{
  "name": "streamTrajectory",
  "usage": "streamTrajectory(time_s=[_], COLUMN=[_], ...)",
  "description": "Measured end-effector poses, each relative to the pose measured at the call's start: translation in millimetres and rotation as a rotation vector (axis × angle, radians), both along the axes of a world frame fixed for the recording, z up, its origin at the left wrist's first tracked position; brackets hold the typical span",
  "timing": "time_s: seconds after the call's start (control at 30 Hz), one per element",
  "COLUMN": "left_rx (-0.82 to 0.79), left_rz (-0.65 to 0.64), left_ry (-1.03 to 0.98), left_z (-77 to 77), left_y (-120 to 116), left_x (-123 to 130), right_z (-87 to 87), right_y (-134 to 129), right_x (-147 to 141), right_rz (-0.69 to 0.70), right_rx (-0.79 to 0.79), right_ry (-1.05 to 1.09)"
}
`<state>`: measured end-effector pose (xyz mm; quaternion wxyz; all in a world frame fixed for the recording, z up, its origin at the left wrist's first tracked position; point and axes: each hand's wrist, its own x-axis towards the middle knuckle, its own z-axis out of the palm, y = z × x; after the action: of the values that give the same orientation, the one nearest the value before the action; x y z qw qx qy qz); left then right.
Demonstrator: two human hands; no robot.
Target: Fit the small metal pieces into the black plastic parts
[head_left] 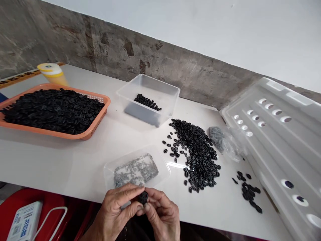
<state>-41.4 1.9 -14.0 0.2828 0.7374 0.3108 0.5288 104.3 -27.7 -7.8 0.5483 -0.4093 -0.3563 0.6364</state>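
Between the fingertips of both hands, near the table's front edge, is a small black plastic cord lock (143, 197) with holes in its face. My left hand (120, 207) pinches it from the left with thumb and forefinger. Thumb and fingers of my right hand (162, 212) close on it from the other side. Just beyond the hands stands a shallow clear tray (162, 180) holding many small metal springs (136, 169). To the right of the tray, a large pile of small black oval pieces (200, 154) with holes lies loose on the table.
An orange basket (96, 129) heaped with black pieces stands at left, a yellow-lidded cup (54, 73) behind it. A clear bin (165, 97) holds some black pieces. At right are a plastic bag (233, 145), more black parts (250, 194) and a large grey panel with holes (283, 147).
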Motion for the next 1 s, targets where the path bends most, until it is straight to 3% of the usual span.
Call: streamTrajectory(time_s=[0.3, 0.57, 0.77, 1.0], left_rx=[0.017, -0.01, 0.026, 0.036], left_rz=[-0.08, -0.083, -0.063, -0.064], left_ry=[-0.005, -0.008, -0.007, -0.018], left_z=[8.2, 10.1, 15.5, 15.4], left_y=[-0.7, -4.3, -2.5, -1.7], left_x=[-4.1, 1.0, 2.2, 4.1], right_z=[-13.4, -22.5, -19.9, -18.0], right_y=[4.2, -0.3, -1.3, 0.5], right_x=[12.7, 10.5, 0.2, -2.2], right_rz=[0.207, 0.13, -0.077, -0.123], right_rx=[0.25, 0.383, 0.446, 0.498], right_ry=[0.032, -0.033, -0.096, -0.169])
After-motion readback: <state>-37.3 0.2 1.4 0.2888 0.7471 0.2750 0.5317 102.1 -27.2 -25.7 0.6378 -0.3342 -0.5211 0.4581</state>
